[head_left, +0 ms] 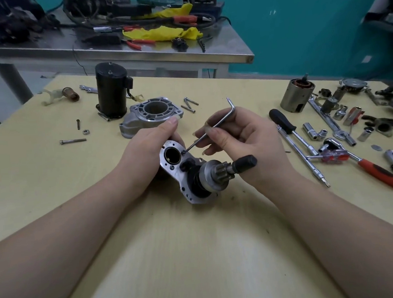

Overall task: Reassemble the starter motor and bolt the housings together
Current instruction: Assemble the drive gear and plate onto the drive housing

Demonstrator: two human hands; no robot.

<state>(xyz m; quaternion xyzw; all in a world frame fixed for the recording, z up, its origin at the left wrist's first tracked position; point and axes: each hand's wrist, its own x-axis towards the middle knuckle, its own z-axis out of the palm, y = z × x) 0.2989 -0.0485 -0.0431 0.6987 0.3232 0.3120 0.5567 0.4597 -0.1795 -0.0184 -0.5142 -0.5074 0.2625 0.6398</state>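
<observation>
your left hand grips the upper end of the silver, plate-faced starter housing with its toothed pinion gear and black shaft tip, tilted up off the pale yellow wooden worktop just in front of you. your right hand pinches the long arm of a bright steel l-shaped hex key, its tip set in a small dark screw head beside the round brass-lined bore in the plate.

to do this step well, keep the key square in the socket before you turn — at a slant it would likely slip and round the head — and brace the housing hard with the left hand so it cannot twist.

behind the housing lie the grey cast aluminium nose cover with a wide round opening and, upright, the black cylindrical motor body with a cable tail; loose long bolts and a nut sit to the left. to the right, well apart, are a copper-wound armature can, a black-handled screwdriver, chrome sockets and a red-handled ratchet. the pinion shaft juts out just under your right palm — it may limit the key's swing, so expect short turns.
</observation>
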